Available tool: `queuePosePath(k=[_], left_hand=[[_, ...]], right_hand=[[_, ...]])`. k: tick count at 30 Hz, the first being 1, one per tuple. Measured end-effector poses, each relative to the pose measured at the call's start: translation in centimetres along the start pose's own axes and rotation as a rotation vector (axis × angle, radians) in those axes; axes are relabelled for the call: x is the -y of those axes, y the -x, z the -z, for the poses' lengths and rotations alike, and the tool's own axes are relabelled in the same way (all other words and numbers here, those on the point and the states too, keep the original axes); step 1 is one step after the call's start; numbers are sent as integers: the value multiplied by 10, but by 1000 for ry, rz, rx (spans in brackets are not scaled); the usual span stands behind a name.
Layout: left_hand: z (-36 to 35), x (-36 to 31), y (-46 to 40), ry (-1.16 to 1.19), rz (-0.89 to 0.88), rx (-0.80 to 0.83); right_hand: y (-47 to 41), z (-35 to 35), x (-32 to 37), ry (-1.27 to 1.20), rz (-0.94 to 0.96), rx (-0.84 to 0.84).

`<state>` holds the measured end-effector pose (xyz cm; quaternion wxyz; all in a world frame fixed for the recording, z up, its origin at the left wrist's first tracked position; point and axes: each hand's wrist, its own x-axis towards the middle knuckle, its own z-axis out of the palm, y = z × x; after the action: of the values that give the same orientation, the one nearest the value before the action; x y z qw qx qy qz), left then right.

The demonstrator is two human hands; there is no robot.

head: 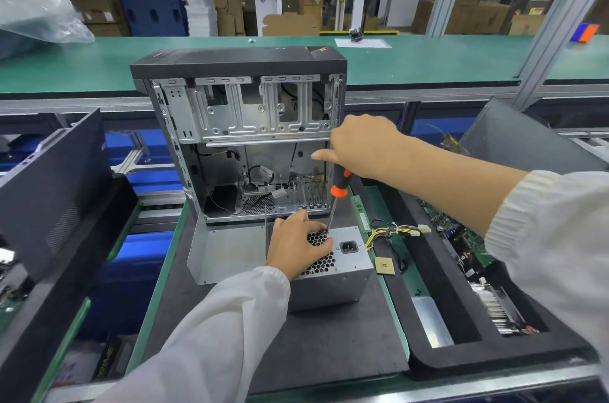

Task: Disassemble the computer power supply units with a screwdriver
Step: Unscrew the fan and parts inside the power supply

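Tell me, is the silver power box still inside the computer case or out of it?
Out. The power supply sits on the dark mat in front of the open computer case, under the left hand.

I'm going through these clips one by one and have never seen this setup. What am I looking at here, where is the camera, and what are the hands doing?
There is no robot: a person works with bare hands, and the single camera sits on their head, looking forward and down. On the dark mat lies a grey power supply unit, in front of an opened, stripped computer case. The left hand rests on the unit's vent grille, steadying it. The right hand holds a black-and-orange screwdriver, tip down at the unit's top face. To the right lie loose yellow-and-black cables, a small square chip and a black tray of circuit boards.
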<state>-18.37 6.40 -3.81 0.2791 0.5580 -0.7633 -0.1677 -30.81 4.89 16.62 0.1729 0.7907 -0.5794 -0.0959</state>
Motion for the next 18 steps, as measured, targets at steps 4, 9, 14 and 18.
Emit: queuePosePath(k=[4,9,14,18], left_hand=[[0,0,-2,21,0,17],[3,-1,-4,16,18,94],[9,-5,-10,32,13,184],[9,-13,-11,461,122,94]], right_hand=[[-6,8,4,35,135,51],[-20,21,5,-79,351,246],[-27,23,2,-147,436,282],[-27,20,6,-323,398,293]])
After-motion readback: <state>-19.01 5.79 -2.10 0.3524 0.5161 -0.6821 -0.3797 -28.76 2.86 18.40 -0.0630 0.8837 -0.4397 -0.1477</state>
